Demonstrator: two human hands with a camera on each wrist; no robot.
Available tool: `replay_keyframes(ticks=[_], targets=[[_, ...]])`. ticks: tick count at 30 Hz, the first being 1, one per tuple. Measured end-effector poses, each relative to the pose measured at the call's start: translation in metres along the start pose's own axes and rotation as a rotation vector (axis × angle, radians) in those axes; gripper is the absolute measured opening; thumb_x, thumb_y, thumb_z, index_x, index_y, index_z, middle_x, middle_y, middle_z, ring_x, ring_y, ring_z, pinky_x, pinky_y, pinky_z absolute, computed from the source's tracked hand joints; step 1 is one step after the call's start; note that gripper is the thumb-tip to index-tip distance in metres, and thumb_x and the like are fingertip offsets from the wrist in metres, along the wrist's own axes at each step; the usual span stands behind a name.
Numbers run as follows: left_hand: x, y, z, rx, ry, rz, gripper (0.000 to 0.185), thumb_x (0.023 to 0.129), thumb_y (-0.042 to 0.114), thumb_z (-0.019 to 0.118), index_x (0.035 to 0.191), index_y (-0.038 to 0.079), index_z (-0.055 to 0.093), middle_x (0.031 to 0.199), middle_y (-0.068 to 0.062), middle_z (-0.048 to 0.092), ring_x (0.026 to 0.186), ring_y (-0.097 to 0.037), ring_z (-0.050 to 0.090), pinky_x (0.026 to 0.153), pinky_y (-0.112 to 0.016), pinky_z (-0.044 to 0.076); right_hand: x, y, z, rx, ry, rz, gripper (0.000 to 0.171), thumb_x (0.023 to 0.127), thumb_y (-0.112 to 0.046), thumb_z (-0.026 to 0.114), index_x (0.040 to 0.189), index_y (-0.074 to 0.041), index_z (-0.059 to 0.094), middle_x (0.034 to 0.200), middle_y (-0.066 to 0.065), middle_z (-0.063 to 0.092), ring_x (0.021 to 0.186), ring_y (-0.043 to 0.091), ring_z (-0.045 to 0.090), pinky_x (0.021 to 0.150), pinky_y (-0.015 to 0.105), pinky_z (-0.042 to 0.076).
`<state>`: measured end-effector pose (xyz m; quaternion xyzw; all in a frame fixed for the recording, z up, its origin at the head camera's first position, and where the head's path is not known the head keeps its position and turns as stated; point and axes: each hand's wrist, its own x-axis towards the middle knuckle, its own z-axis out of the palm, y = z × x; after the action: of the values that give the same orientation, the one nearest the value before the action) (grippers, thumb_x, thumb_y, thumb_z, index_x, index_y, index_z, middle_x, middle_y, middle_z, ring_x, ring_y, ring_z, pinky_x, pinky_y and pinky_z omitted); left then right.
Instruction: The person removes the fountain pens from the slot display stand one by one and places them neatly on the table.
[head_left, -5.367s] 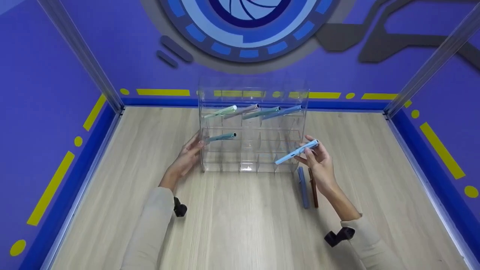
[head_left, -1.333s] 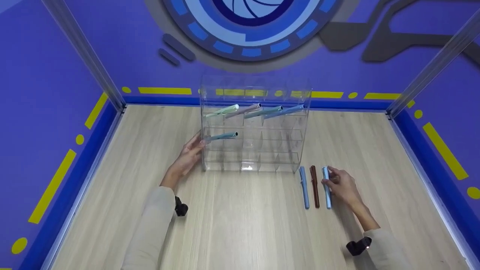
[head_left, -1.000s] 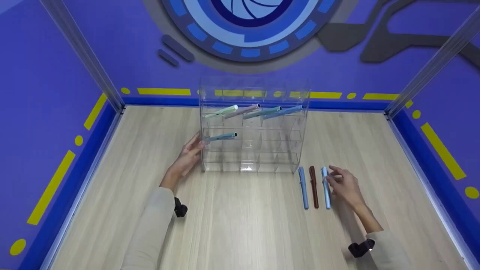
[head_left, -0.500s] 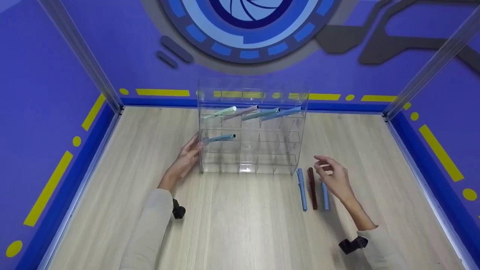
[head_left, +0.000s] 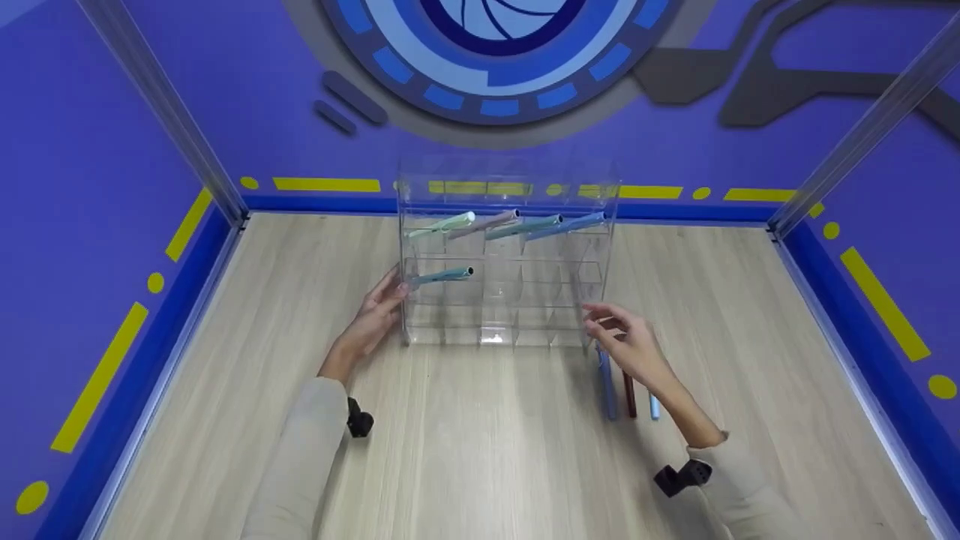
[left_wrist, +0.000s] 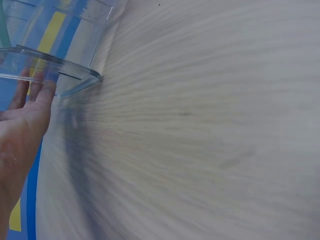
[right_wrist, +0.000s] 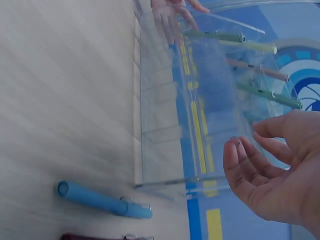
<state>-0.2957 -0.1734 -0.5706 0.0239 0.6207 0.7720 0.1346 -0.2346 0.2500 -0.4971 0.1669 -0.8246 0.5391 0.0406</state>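
Observation:
A clear acrylic pen rack [head_left: 499, 307] stands at the middle back, holding several pens. My left hand [head_left: 371, 315] rests with extended fingers against its left side, beside a teal pen [head_left: 444, 275] in a lower tier. Higher up lie a pale green pen [head_left: 442, 224], a mauve pen [head_left: 486, 223], a green-teal pen [head_left: 525, 226] and a blue pen [head_left: 568, 225]. My right hand [head_left: 630, 341], fingers loosely bent and holding nothing, hovers at the rack's lower right edge. Below it lie a blue pen [right_wrist: 102, 199], a dark red-brown pen [head_left: 630, 397] and a light blue pen [head_left: 655, 405], partly hidden.
The wood-grain table [head_left: 480, 457] is bounded by a blue-purple back wall [head_left: 300, 142] and side walls, with metal posts [head_left: 169, 112] at the corners. A black wrist camera [head_left: 360, 418] sits on the left sleeve, another camera [head_left: 682, 477] on the right.
The right hand laid the light blue pen beside the other two loose pens, let it go, then moved left to the rack's right edge. The left hand stayed at the rack.

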Motion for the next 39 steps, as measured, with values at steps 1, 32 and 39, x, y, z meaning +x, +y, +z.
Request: replay_keyframes(ticks=[1,32,39], targets=[[0.0,0.0,0.0,-0.001,0.004,-0.002,0.068,0.111,0.027,0.047,0.166,0.018,0.009,0.174,-0.01,0.005,0.16,-0.032,0.012,0.131,-0.051,0.013,0.002,-0.001,0.003,0.011,-0.012,-0.021,0.029,0.098,0.003,0.064,0.127,0.007,0.066,0.111,0.026,0.07,0.091,0.004,0.068,0.069,0.015,0.057],[0.0,-0.001,0.003,-0.007,-0.005,0.012,0.067,0.11,0.028,0.048,0.166,0.02,0.012,0.174,-0.008,0.004,0.161,-0.032,0.011,0.131,-0.05,0.015,0.063,-0.044,0.081,0.342,-0.18,0.052,0.037,0.101,-0.001,0.061,0.137,0.007,0.058,0.129,0.026,0.065,0.101,0.01,0.071,0.084,0.032,0.063],[-0.004,-0.001,-0.001,0.006,0.0,0.026,0.065,0.11,0.026,0.047,0.166,0.019,0.013,0.174,-0.008,0.008,0.16,-0.031,0.015,0.13,-0.05,0.015,0.074,-0.045,0.106,0.411,-0.213,0.11,0.044,0.1,0.002,0.059,0.144,0.005,0.053,0.133,0.022,0.063,0.102,0.022,0.072,0.083,0.037,0.064]])
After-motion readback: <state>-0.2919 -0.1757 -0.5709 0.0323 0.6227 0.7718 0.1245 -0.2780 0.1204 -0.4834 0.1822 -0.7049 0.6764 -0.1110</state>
